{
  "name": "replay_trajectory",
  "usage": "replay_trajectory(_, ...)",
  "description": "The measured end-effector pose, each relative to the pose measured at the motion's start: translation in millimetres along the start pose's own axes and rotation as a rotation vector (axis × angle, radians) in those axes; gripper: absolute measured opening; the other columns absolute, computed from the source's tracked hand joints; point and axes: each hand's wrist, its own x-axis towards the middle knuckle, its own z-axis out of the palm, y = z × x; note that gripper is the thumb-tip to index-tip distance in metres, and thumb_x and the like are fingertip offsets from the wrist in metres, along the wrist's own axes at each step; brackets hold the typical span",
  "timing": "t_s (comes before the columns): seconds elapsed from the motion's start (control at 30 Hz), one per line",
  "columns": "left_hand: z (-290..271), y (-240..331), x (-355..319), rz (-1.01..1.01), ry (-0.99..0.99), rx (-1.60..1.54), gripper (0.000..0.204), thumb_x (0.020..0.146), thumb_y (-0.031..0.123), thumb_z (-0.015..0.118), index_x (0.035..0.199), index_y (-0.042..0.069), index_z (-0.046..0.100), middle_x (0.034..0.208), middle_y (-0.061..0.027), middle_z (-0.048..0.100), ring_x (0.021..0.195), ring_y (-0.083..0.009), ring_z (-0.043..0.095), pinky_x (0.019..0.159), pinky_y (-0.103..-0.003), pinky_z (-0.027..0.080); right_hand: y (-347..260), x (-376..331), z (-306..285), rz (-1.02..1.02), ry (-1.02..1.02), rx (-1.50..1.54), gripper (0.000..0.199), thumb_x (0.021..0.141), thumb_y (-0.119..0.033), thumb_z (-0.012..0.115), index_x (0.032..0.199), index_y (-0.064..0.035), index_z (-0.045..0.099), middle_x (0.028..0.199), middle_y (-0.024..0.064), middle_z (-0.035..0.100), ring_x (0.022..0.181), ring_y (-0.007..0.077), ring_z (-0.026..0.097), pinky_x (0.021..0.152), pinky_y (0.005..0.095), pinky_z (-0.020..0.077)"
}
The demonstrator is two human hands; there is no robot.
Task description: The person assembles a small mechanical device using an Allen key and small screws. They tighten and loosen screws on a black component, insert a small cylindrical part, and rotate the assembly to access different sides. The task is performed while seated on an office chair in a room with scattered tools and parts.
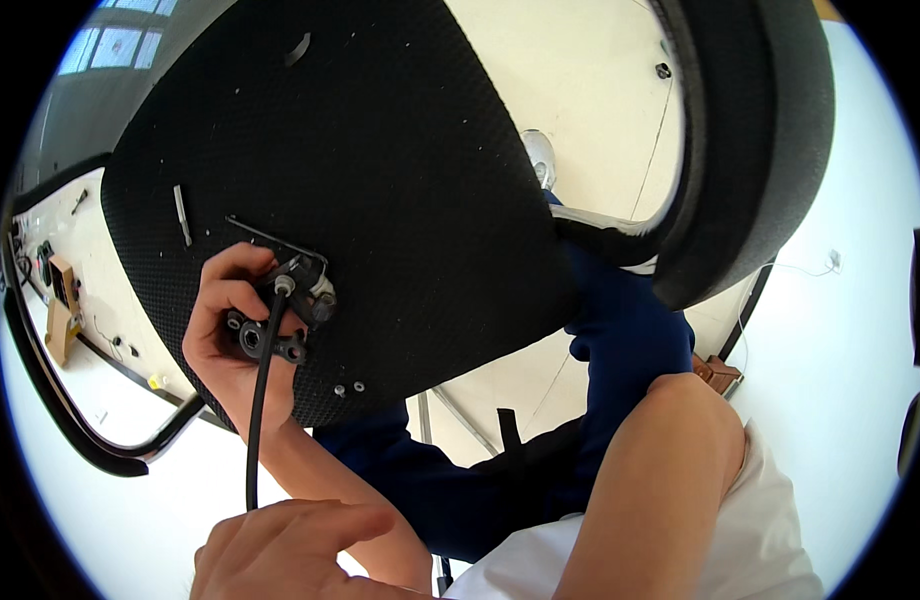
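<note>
My left hand (235,335) is closed round a dark metal part with bolt holes that looks like a brake caliper (305,295), just above the black seat. A thin L-shaped metal rod, like a hex key (270,234), lies against its far side; whether it sits in the part I cannot tell. From a silver fitting on the part, a black hose (263,400) runs down toward me. My right hand (290,550) is closed at its near end, thumb stretched to the right; its inner fingers are hidden. A small bolt (340,390) and a nut or washer (359,386) lie at the seat's near edge.
The black chair seat (420,180) has a short silver rod (183,215) and a curved grey piece (298,50) on it. The backrest (750,150) rises at right. An armrest (100,450) curves at left. Cardboard boxes (60,325) stand on the floor beyond.
</note>
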Motion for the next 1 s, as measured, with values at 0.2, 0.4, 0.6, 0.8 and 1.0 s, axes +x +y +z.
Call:
replay_trajectory(0.2, 19, 19, -3, 0.034, -0.068, -0.065, 0.024, 0.058, -0.005, 0.070, 0.078, 0.005, 0.061, 0.106, -0.0144, 0.064, 0.093, -0.0208, 0.064, 0.078, -0.031, 0.051, -19, -9, -9, 0.059, 0.102, -0.028, 0.012, 0.065, -0.016, 0.071, 0.063, -0.0054, 0.066, 0.064, 0.0056, 0.065, 0.056, 0.0179, 0.061, 0.050, 0.0290, 0.0502)
replay_trajectory(0.4, 15, -5, 2, -0.041, -0.051, -0.103, 0.026, 0.061, -0.014, 0.068, 0.079, 0.003, 0.062, 0.108, -0.0101, 0.064, 0.095, -0.0186, 0.065, 0.079, -0.030, 0.053, -21, -2, -1, 0.136, 0.137, -0.006, 0.011, 0.066, -0.014, 0.071, 0.064, -0.0047, 0.065, 0.065, 0.0066, 0.066, 0.056, 0.0181, 0.062, 0.050, 0.0293, 0.0502)
replay_trajectory(0.6, 11, -10, 3, -0.022, -0.091, -0.123, 0.027, 0.060, -0.016, 0.067, 0.080, 0.002, 0.062, 0.110, -0.0134, 0.063, 0.099, -0.0224, 0.067, 0.081, -0.031, 0.056, -18, -5, 8, 0.186, 0.229, 0.023, 0.009, 0.067, -0.012, 0.070, 0.065, -0.0041, 0.065, 0.067, 0.0076, 0.067, 0.056, 0.0182, 0.063, 0.051, 0.0297, 0.0502)
replay_trajectory(0.8, 13, -13, 2, -0.007, -0.077, -0.028, 0.025, 0.060, -0.015, 0.064, 0.079, 0.002, 0.059, 0.108, -0.0144, 0.064, 0.099, -0.0236, 0.068, 0.083, -0.033, 0.056, -12, -11, 5, 0.255, 0.307, -0.018, 0.008, 0.068, -0.009, 0.069, 0.066, -0.0034, 0.064, 0.069, 0.0086, 0.068, 0.056, 0.0184, 0.064, 0.051, 0.0300, 0.0502)
replay_trajectory(1.0, -2, 3, 0, -0.063, -0.054, 0.165, 0.023, 0.064, -0.011, 0.063, 0.080, 0.006, 0.058, 0.108, -0.0125, 0.066, 0.098, -0.0201, 0.064, 0.084, -0.032, 0.052, 8, -7, 0, 0.283, 0.509, -0.111, 0.007, 0.069, -0.007, 0.069, 0.066, -0.0027, 0.064, 0.070, 0.0096, 0.069, 0.056, 0.0185, 0.065, 0.052, 0.0303, 0.0502)
